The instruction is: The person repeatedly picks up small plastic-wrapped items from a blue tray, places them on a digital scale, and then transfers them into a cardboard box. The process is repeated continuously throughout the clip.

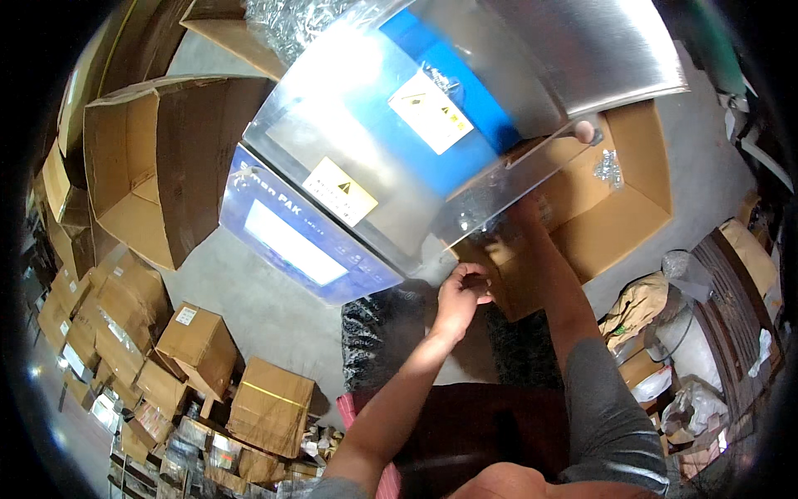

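My left hand (464, 297) is beside the near corner of a packing machine's clear cover (519, 200). Its fingers are curled together, and whatever they may hold does not show. My right hand (525, 208) reaches beneath that cover, where glare and the plastic blur its fingers. Near it, under the cover, are shiny clear bits (478, 223), too blurred to name. Below and to the right sits an open cardboard box (644, 208) with a small clear packet (608, 169) in it. The machine has a blue front panel (349, 270) with a lit screen.
A broad steel sheet (623, 50) juts out at the upper right of the machine. Open cartons (174, 158) stand to the left, one at the top holding clear plastic packets (291, 25). Stacked boxes (270, 407) fill the lower left. Bags and wrapping (694, 412) lie at right.
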